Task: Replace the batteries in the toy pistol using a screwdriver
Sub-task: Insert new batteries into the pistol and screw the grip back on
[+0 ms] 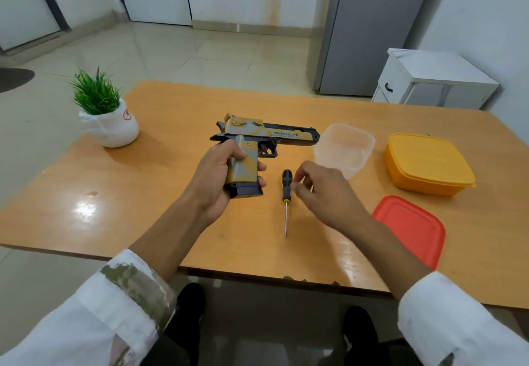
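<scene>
Toy pistol: yellow, grey and black plastic toy pistol point(286, 135), held up above the middle of the table, barrel pointing right, grip and black magazine base pointing down toward the person
Left hand: the left hand point(214, 176) is wrapped round the pistol's grip, with the fingertips showing on the grip's right side
Right hand: the right hand point(326, 191) hovers just right of the screwdriver's handle, fingers loosely bent, grasping nothing; slightly blurred
Screwdriver: slim screwdriver with a black-and-yellow handle point(286, 191) lying flat on the table between the two hands, metal tip toward the person
Table: orange-brown wooden table point(128, 194), glossy
Right side: clear plastic tub point(346, 145), just beyond the right hand; lidded yellow plastic box point(426, 162) further right; flat red plastic lid point(412, 228) near the front edge
Left side: green plant in a white pot point(111, 119)
</scene>
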